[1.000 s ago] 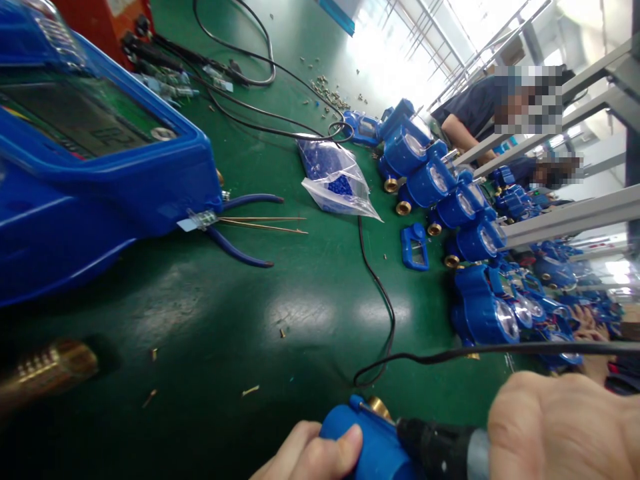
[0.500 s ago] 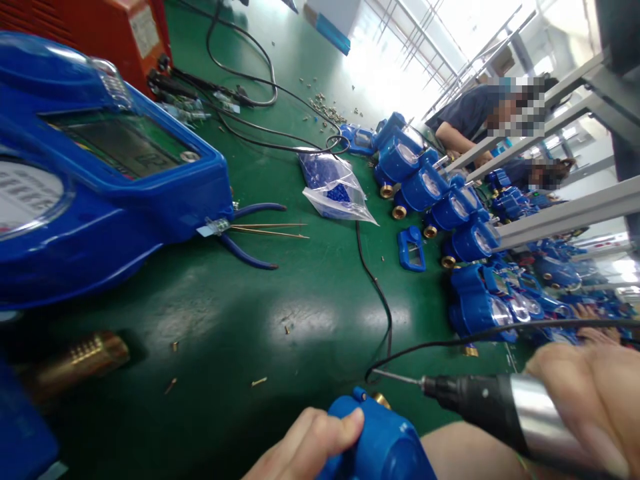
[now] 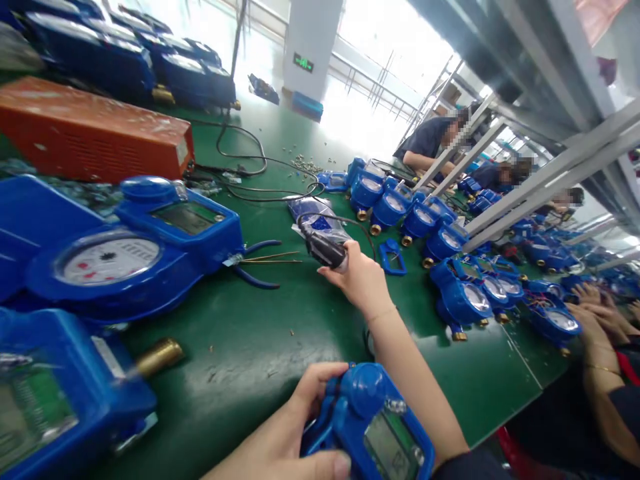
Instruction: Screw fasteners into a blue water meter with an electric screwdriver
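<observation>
1. Head view, my hands: my left hand (image 3: 295, 433) is clamped around the blue water meter (image 3: 370, 427) at 6 o'clock, thumb across its near edge, display facing up. My right hand (image 3: 363, 280) is stretched out toward 12 o'clock, fingers wrapped tight on the electric screwdriver (image 3: 325, 248).
2. Head view, the change: a second ago the screwdriver's tip sat against the meter's brass fitting; half a second ago it had lifted just off. Now it is well apart from the meter, carried out over the green table (image 3: 280, 320), near the plastic bag (image 3: 313, 217) and the blue-handled pliers (image 3: 255, 263).
3. My judgement: that screw is driven, and the driver is being parked or sent for another screw.
</observation>
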Demonstrator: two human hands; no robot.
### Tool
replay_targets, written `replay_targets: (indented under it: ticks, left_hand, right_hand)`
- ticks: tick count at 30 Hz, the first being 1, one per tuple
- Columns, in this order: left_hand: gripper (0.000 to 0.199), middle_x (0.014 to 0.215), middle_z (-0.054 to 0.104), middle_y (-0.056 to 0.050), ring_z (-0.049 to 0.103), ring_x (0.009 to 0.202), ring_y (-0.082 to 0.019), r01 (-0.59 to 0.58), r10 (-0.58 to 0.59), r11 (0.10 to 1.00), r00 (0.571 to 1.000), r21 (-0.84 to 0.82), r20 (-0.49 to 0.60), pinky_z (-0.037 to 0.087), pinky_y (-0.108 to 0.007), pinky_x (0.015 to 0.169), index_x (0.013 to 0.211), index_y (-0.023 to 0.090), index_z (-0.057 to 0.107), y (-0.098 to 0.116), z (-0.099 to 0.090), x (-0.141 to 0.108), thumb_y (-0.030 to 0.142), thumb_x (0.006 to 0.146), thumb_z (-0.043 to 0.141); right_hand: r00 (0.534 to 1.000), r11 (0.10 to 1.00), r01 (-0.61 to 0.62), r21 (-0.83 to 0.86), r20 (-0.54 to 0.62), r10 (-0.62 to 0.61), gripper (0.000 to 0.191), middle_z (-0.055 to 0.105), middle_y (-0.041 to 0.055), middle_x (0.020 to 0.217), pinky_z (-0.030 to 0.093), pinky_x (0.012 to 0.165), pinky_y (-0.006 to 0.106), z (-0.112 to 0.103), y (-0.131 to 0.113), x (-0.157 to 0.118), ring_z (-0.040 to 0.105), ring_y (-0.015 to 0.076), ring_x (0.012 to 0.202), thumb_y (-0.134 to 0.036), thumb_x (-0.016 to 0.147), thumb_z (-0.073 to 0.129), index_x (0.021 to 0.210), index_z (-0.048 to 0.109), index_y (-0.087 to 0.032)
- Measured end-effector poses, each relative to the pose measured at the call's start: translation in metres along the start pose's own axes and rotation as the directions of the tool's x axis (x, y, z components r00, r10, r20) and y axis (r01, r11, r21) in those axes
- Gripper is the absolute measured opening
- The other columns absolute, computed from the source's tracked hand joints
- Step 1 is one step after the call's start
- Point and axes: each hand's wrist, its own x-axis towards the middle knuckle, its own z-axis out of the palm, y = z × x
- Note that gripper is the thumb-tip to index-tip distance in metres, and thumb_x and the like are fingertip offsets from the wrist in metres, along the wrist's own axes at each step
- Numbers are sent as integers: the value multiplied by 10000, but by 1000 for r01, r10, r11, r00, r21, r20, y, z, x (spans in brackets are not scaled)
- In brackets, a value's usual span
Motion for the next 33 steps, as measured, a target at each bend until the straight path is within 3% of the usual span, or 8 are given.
replay_targets:
  ticks: [7, 11, 16, 22, 24, 26, 28, 33]
  left_hand:
    - [986, 1262, 523, -150, 521, 1148, -342, 61, -31, 984, 983, 168, -179, 389, -486, 985, 1390, 248, 99, -8, -7, -4, 613, 692, 693]
    - [929, 1266, 545, -191, 569, 1103, -351, 209, -202, 978, 952, 10, -229, 455, -440, 939, 1303, 145, 311, 0, 4, -16, 574, 615, 765]
    - [536, 884, 700, -117, 672, 852, -312, 301, -302, 952, 914, -49, -269, 518, -342, 739, 1021, 127, 523, -3, 23, -20, 383, 624, 778]
    - [440, 819, 675, -68, 666, 746, -299, 185, -45, 926, 919, 328, -391, 534, -344, 628, 967, 169, 558, -6, 23, -23, 400, 627, 715]
    - [475, 945, 660, -82, 653, 830, -301, 191, 170, 717, 884, 670, -435, 546, -384, 698, 1066, 181, 536, 5, 21, -26, 403, 673, 685]
    - [541, 1104, 609, -132, 605, 988, -323, 226, 471, 252, 821, 941, -323, 518, -461, 837, 1157, 160, 488, 20, 18, -25, 380, 701, 677]
    - [542, 1196, 557, -179, 491, 1171, -353, 253, 628, -180, 773, 951, -87, 386, -547, 1004, 1177, 112, 479, 32, 15, -21, 330, 718, 665]
    - [347, 1253, 571, -194, 366, 1306, -337, 172, 566, -593, 784, 787, 255, 37, -585, 1128, 1131, 55, 570, 36, -4, -9, 127, 794, 530]
  right_hand:
    - [982, 991, 131, -27, 141, -126, 449, 600, 91, 1085, 480, 880, 452, 8, 22, -6, 588, 230, 999, -458, 853, 589, 1169, 522, -147]
    - [980, 980, 178, 85, 69, -184, 402, 537, 94, 1238, 430, 973, 472, -11, 28, -30, 507, 246, 1154, -382, 871, 588, 1206, 516, -172]
    - [997, 974, 54, 222, -72, -39, 356, 541, 69, 1245, 407, 1027, 412, -27, 47, -105, 493, 208, 1181, -335, 899, 541, 1219, 494, -187]
    - [951, 916, -234, 325, -121, 286, 341, 593, 83, 1153, 495, 910, 416, -15, 86, -209, 577, 229, 1051, -420, 918, 450, 1175, 511, -205]
    - [928, 890, -294, 349, -119, 353, 351, 595, 80, 1150, 487, 913, 437, -11, 93, -230, 578, 240, 1048, -451, 910, 454, 1161, 518, -215]
    - [916, 871, -323, 371, -111, 387, 359, 590, 69, 1160, 475, 927, 441, -9, 96, -241, 567, 241, 1065, -470, 899, 468, 1160, 517, -229]
    - [912, 860, -329, 391, -104, 396, 362, 585, 57, 1172, 465, 940, 431, -9, 95, -245, 554, 235, 1084, -473, 892, 477, 1167, 513, -240]
    - [914, 849, -316, 423, -104, 392, 353, 583, 36, 1171, 447, 952, 423, -12, 91, -242, 536, 223, 1096, -471, 899, 463, 1170, 514, -250]
